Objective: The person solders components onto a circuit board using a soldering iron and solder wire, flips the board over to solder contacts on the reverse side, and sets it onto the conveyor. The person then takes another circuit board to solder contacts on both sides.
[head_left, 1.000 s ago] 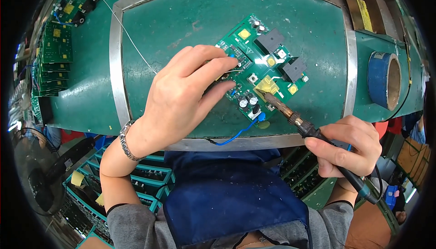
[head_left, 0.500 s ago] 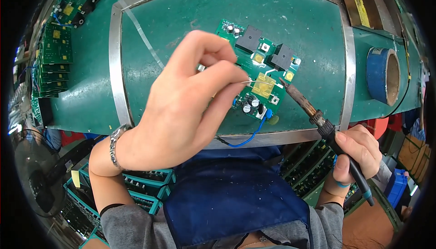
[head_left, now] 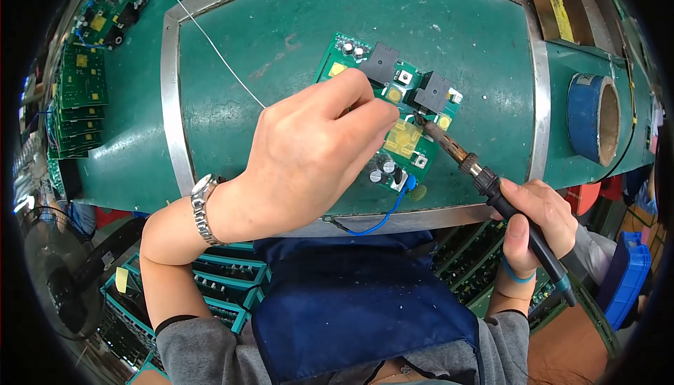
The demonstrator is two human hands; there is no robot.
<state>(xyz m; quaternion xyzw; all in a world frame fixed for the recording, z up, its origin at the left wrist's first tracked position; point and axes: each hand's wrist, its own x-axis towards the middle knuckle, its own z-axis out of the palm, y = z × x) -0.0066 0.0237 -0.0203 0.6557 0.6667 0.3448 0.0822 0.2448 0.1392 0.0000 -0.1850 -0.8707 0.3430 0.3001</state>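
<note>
A green circuit board (head_left: 337,49) lies at an angle on the green bench mat (head_left: 239,41). It carries two black block components (head_left: 433,92), yellow taped patches (head_left: 404,139) and several round capacitors (head_left: 382,163). Over the board's left part, my left hand (head_left: 309,146) is closed, its thumb and forefinger pinching a thin solder wire (head_left: 217,51) that runs off to the upper left. My right hand (head_left: 539,220) grips a soldering iron (head_left: 484,178) by its black handle. The iron's tip meets the board close to my left fingertips, beside the lower black block; exact contact is hard to see.
A blue wire (head_left: 379,228) trails from the board to the metal front edge (head_left: 449,214). Stacked boards (head_left: 84,76) stand at far left, a blue tape roll (head_left: 588,118) at right. Racks of boards (head_left: 225,273) sit below the bench, with a fan (head_left: 60,266) at lower left.
My left hand has moved right and slightly up, covering more of the board's middle. The iron's tip has shifted left and up toward the lower black block. The board has slid slightly left.
</note>
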